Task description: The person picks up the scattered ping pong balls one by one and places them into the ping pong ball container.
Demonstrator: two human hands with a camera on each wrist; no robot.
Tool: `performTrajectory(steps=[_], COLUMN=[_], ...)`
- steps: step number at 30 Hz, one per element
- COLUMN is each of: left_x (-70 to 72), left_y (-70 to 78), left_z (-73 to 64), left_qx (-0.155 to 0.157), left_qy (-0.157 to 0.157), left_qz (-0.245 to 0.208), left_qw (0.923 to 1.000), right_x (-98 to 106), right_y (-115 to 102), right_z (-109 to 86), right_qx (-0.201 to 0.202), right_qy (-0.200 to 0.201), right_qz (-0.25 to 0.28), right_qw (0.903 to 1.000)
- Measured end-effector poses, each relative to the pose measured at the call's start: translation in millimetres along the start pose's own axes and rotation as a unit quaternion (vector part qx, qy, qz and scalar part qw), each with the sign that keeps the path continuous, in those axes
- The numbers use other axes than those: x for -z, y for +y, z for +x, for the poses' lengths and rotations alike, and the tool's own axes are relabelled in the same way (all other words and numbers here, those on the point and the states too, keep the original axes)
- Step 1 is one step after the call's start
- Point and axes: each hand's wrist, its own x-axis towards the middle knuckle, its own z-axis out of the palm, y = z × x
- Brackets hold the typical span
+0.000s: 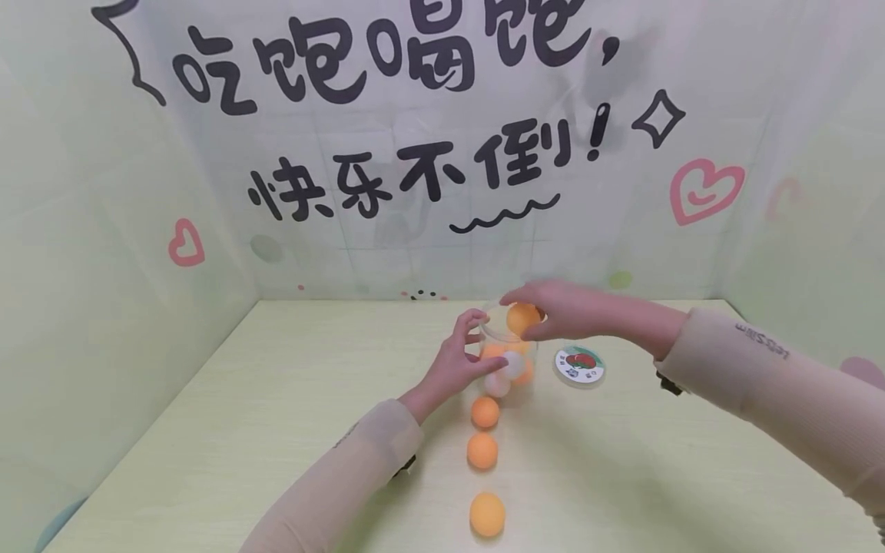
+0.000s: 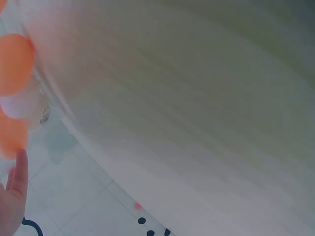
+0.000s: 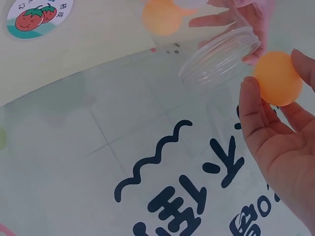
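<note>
A clear plastic jar [image 3: 216,54] stands at the back of the table with several orange and white ping-pong balls [image 1: 512,364] inside. My left hand [image 1: 452,357] grips the jar from its left side, thumb across the front and fingers near the rim. Over the jar's open mouth, my right hand [image 1: 563,309] pinches an orange ping-pong ball [image 3: 278,78] between thumb and fingertips. Three loose orange balls form a row in front of the jar: a near one [image 1: 487,514], a middle one [image 1: 482,450] and a far one [image 1: 485,412] close to its base.
Right of the jar lies a round white lid [image 1: 579,366] with a tomato picture, below my right forearm. A pale wall sheet [image 1: 387,261] with black writing rises behind the light wooden table [image 1: 332,346]. Similar sheets hang at both sides.
</note>
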Motion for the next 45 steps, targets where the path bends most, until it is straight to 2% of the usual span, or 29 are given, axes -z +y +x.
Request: performTrajectory(steps=[2,6,14,25,28,32,35,39,45], left_x=[-1.5,-2.3,-2.7,-2.6,-2.9,-2.9,-2.5,-1.9,-2.1], left_y=[-8.7,-13.8,-15.8,-14.2,-14.5,-14.7,-15.4,-16.2,-15.2], left_z=[3.4,4.6,5.7,5.9,6.1,6.1,6.2,6.2,5.7], left_qx=[-0.002,-0.014,-0.032,-0.007,-0.005,-0.013,-0.029,-0.05,-0.036], left_qy=[0.002,0.007,0.014,0.012,0.013,0.014,0.016,0.018,0.014], left_qz=[0.0,0.001,0.005,0.001,0.004,0.006,0.008,0.013,0.006], left_qw=[1.0,0.9999,0.9994,0.9999,0.9999,0.9998,0.9994,0.9985,0.9992], right_x=[0,-1,-4,-7,-14,-27,-39,-57,-81], right_y=[3,8,13,10,5,-4,-13,-25,-38], right_z=[3.0,7.9,10.9,2.3,-3.5,-12.3,-18.1,-24.8,-31.8], right_qx=[-0.013,-0.025,-0.046,-0.026,0.0,0.047,0.077,0.116,0.163], right_qy=[0.014,0.035,0.03,0.052,0.06,0.062,0.058,0.054,0.036], right_qz=[0.008,0.008,0.005,-0.007,-0.02,-0.007,0.002,-0.011,-0.013], right_qw=[0.9998,0.999,0.9985,0.9983,0.998,0.9969,0.9954,0.9918,0.9859])
